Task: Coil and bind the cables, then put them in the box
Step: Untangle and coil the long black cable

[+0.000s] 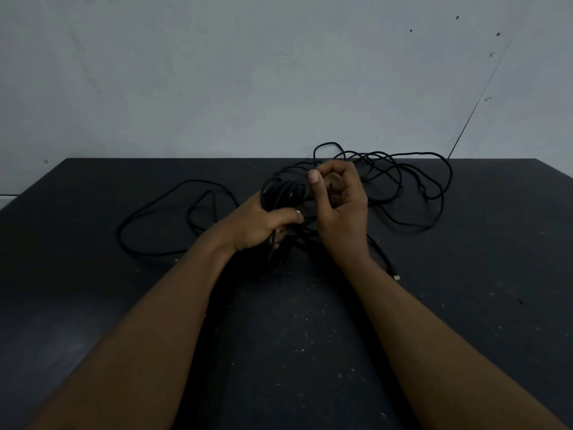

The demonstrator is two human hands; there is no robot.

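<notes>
My left hand (263,225) grips a bundle of coiled black cable (283,192) above the middle of the dark table. My right hand (339,206) is beside it, fingers curled round a strand of the same cable at the coil's right side. Loose black cable (412,187) trails in tangled loops to the right and back. Another loop of cable (161,212) lies on the left. A plug end (396,277) with a pale tip rests by my right wrist. No box is in view.
The dark table (294,336) is speckled with pale dust and runs back to a grey wall (248,72). Its far edge lies just behind the cable tangle. My forearms cross the near half of the table.
</notes>
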